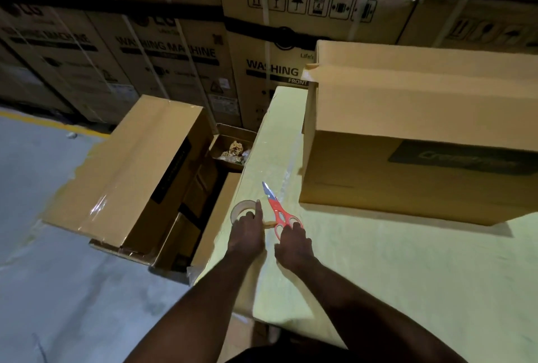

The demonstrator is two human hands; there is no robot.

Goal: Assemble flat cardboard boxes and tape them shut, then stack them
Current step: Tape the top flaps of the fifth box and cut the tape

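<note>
Here, in the head view, both hands reach out over the yellow-green worktop (407,269). The left hand (247,234) lies on a roll of brown packing tape (241,207), index finger straight along its right rim. The thumb and the roll's near half are hidden, so I cannot tell whether it grips. Just beside it, the right hand (294,243) touches the handle loops of the red scissors (276,208) with relaxed, fairly straight fingers, clasping nothing. A cardboard box (407,118) stands farther back on the worktop, its right end cut off by the frame. On the floor (43,246) at left lie taped boxes (125,170). A small open carton (233,133) holds blurred scraps. Dim washing machine cartons (174,57) stand behind.
</note>
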